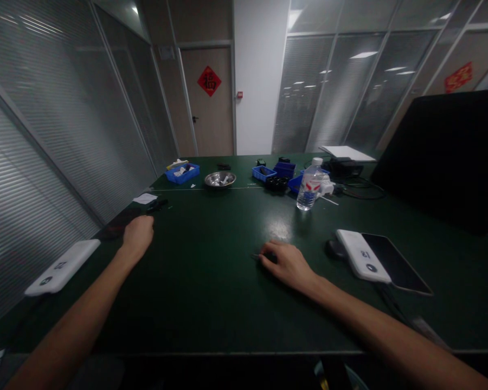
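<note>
My left hand (139, 236) is closed over the left side of the dark green table (211, 298). Whatever its fingers hold, if anything, is hidden. Just beyond it lie a small black object (158, 205) and a piece of white paper (145, 198); a dark reddish blurred thing (120, 223) is at its left. Near the middle of the table, my right hand (287, 262) rests with its fingers curled into a pinch. A small, thin, dark tip (255, 255) pokes out past these fingertips, too small to name.
Farther back stand a metal bowl (220, 184), a blue basket (183, 174), blue trays (264, 173) and a water bottle (309, 187). A white power bank (360, 252) lies by a phone (398, 262) at right, another white power bank (67, 265) at left. A black monitor (447, 157) looms right.
</note>
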{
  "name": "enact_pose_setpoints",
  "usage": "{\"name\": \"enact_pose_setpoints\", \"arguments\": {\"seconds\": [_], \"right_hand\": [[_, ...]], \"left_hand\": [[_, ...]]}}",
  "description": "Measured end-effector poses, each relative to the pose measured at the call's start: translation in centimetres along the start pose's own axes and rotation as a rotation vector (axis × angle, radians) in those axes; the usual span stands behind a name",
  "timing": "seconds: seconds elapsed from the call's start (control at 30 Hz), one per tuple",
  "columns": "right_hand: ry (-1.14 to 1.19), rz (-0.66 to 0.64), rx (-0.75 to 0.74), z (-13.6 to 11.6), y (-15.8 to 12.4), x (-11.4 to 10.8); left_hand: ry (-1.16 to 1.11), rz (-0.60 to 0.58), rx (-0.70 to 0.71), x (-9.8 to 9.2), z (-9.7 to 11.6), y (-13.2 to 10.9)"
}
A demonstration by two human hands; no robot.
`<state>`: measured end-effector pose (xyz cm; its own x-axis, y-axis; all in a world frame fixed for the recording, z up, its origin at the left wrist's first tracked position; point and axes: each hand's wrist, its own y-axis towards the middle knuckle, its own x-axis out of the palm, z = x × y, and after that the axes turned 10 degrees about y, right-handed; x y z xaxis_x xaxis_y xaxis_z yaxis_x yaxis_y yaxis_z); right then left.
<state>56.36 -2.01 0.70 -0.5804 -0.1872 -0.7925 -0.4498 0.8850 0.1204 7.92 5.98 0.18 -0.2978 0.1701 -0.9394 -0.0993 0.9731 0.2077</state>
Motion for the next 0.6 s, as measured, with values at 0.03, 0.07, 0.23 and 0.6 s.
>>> {"name": "enact_pose_setpoints", "arguments": {"seconds": [0.03, 0.07, 0.23, 0.6], "right_hand": [[0.000, -0.001, -0.001, 0.0, 0.0, 0.0], [0.001, -0.002, -0.003, 0.0, 0.0, 0.0], [0.002, -0.010, -0.007, 0.0, 0.0, -0.1], [-0.009, 0.005, -0.015, -0.1, -0.2, -0.1]], "left_hand": [[-0.003, -0.005, 0.002, 0.0, 0.0, 0.0], [-0.006, -0.010, 0.003, 0.1, 0.0, 0.1], [-0.025, -0.008, -0.005, 0.5, -0.3, 0.3], [-0.056, -0.031, 0.032, 0.4, -1.0, 0.8]]}}
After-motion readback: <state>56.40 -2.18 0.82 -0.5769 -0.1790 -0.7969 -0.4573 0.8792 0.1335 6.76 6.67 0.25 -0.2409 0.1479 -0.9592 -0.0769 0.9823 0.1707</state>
